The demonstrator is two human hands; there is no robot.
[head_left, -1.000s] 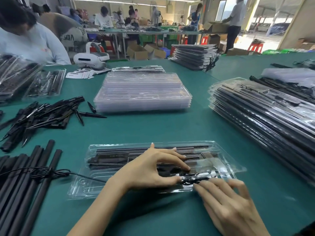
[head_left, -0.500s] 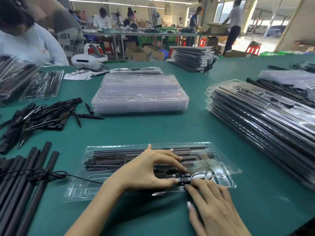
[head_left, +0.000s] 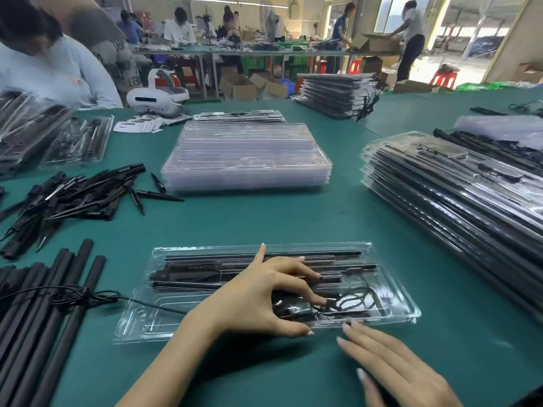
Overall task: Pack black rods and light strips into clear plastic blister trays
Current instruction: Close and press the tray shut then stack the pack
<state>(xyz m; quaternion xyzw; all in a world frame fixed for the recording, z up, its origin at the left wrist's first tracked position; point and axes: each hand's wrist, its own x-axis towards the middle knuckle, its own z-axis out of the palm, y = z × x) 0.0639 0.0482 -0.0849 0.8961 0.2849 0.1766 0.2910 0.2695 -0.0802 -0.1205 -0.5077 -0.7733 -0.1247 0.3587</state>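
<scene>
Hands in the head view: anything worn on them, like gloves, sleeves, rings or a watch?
No. The left hand and right hand are bare, with no gloves or rings showing. The left forearm is bare to the frame's bottom edge, with no sleeve or watch. The fingernails are long and pale. The right wrist is cut off by the frame.

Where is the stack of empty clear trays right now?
In the head view, the stack of empty clear trays sits mid-table, beyond the open tray, right of the loose black spikes.

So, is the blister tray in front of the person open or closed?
Open: the blister tray has no lid; the left hand reaches straight onto the black parts inside it.
</scene>
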